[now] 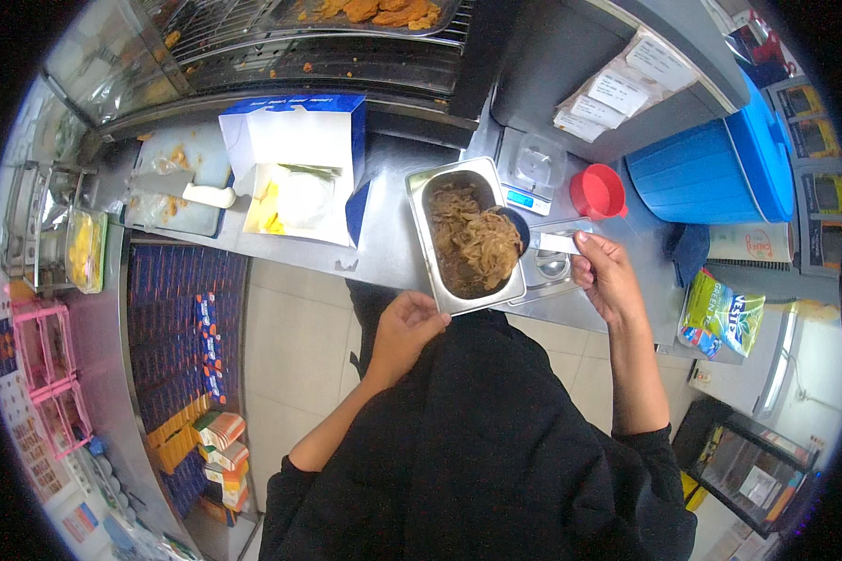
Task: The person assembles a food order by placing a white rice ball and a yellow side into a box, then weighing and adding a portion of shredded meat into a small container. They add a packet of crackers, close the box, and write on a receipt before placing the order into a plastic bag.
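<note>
Bench [384,220]: steel; carries the work items in one row, presumably so that all lie within arm's reach.
Blue tub [692,173]: at the right; its place beyond the right hand probably leaves the front working zone unobstructed.
Open box [295,131]: left of the metal pan, lid raised toward the rear; this likely gives access to the yellow pieces [269,208] inside from the front.
Cutting board [213,164]: left of the box; supports the knife.
Metal pan [420,232]: directly before the person, at the bench's front edge and overlapping it; whether it rests there or is lifted cannot be told.
Shredded food [486,248]: inside the pan, heaped toward the scoop side.
Right hand [610,276]: grip closed around the scoop handle, thumb along the top, apparently for control of the angle.
Left hand [407,327]: grip pinching the pan's near left corner, apparently to steady it.
Scale [526,199]: behind the pan, display facing the person, presumably for easy reading.
Scoop [552,242]: dark bowl against the food, handle angled rightward to suit the right hand.
Red cup [597,192]: beside the scale.
Knife [209,195]: white handle toward the box.
</note>
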The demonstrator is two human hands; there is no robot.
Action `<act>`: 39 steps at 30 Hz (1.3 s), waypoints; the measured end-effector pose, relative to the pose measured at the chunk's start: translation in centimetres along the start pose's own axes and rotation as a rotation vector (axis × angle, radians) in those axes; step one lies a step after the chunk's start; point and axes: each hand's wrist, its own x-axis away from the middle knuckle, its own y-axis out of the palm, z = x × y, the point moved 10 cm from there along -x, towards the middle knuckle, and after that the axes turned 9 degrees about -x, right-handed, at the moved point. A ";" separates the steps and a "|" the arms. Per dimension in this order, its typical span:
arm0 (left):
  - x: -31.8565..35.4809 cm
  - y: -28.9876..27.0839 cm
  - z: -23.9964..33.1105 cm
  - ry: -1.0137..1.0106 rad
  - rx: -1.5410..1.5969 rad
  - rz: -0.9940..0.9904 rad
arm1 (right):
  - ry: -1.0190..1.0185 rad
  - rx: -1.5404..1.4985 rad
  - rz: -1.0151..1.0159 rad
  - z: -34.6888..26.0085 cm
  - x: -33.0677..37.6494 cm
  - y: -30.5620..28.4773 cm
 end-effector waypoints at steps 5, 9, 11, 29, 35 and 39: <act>0.0 0.4 0.6 0.035 0.005 -0.012 | 0.069 -0.227 -0.024 1.3 0.1 -0.9; 0.1 0.7 0.5 -0.010 0.040 -0.038 | 0.014 -0.385 0.038 0.5 0.1 -2.8; 0.1 0.7 0.7 -0.011 0.025 -0.033 | -0.073 -0.468 0.019 -0.8 -0.2 -3.4; 0.2 0.5 0.4 -0.003 0.043 -0.039 | -1.179 1.022 0.506 -6.9 0.6 -0.6; 0.2 0.5 0.2 -0.030 0.070 -0.040 | -1.211 1.341 0.444 -6.3 0.4 2.3; 0.1 0.5 0.4 -0.009 0.049 -0.036 | -1.221 1.116 0.493 -7.2 1.2 1.2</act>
